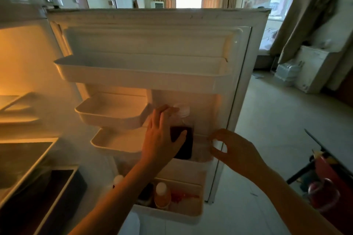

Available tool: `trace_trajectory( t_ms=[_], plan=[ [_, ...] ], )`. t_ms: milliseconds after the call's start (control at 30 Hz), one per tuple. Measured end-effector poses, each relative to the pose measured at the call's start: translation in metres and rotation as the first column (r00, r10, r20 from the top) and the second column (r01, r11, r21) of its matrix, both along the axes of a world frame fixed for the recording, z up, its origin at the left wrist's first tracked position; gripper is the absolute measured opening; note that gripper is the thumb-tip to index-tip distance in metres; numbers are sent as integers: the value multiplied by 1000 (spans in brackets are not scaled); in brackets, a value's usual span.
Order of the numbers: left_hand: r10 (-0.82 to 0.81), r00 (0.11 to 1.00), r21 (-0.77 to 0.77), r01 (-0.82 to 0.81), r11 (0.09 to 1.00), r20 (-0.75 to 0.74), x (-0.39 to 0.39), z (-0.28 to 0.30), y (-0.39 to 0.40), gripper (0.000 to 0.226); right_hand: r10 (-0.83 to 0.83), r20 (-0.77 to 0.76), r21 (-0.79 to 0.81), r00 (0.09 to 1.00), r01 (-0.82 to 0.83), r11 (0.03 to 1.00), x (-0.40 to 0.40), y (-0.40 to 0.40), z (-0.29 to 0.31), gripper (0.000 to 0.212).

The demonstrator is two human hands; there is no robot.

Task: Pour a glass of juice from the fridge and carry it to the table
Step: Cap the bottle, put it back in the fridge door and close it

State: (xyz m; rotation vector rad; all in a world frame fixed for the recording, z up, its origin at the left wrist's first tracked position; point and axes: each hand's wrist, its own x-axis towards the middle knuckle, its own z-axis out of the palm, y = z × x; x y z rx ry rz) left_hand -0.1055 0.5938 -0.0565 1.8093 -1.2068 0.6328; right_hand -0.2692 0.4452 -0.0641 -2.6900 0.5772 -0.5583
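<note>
The fridge door (242,82) stands wide open in front of me, its shelves facing me. A clear bottle of dark juice (186,140) with a white cap stands in a middle door shelf. My left hand (162,135) is wrapped around the bottle's left side, thumb across its front, fingertips near the cap. My right hand (231,149) hovers just right of the bottle at the door's inner edge, fingers curled in a loose ring and holding nothing.
Several bottles, one orange (162,194), stand in the bottom door shelf (191,213). The lit fridge interior (23,101) is on the left. A rack with red items (324,183) stands at the right, and tiled floor (267,120) stretches beyond the door.
</note>
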Motion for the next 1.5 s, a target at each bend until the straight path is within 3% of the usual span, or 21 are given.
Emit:
trace_trajectory(
  t_ms=[233,367,467,567,667,800,867,1000,1233,1300,1400,1500],
  plan=[
    [85,935,-35,-78,996,343,-52,31,-38,56,44,76,-50,996,-40,998,-6,-28,1,27],
    [249,889,-163,-201,966,384,-73,43,-66,53,73,202,-64,977,-61,996,-15,-54,10,18],
    [397,774,-276,-294,915,493,-91,45,-80,32,118,291,-56,949,-106,993,-20,-76,16,14],
    [463,680,-307,-347,886,569,-108,70,-102,36,137,320,-95,937,-112,989,-20,-94,17,25],
    [546,619,-187,-549,815,565,-114,96,-118,59,152,291,-152,945,-111,982,-15,-103,16,47],
    [601,598,-6,-706,708,531,-116,107,-117,66,216,294,81,931,-249,965,-5,-104,18,63],
    [590,588,27,-720,693,554,-117,109,-111,66,239,316,117,918,-288,950,-2,-105,16,63],
    [594,619,-12,-687,727,514,-126,111,-94,61,330,389,32,860,-371,928,-10,-103,10,56],
    [737,568,-96,-764,637,367,-154,84,-50,66,539,456,85,708,-638,766,-24,-74,-3,58],
    [743,546,-105,-775,624,389,-165,73,-42,69,615,361,72,701,-678,731,-23,-63,-16,64],
    [725,542,-114,-763,637,425,-174,56,-27,77,681,19,26,732,-681,731,-19,-45,-44,69],
    [747,486,-104,-804,585,453,-177,37,-1,80,747,-206,-42,632,-768,639,-13,-20,-68,51]
  ],
)
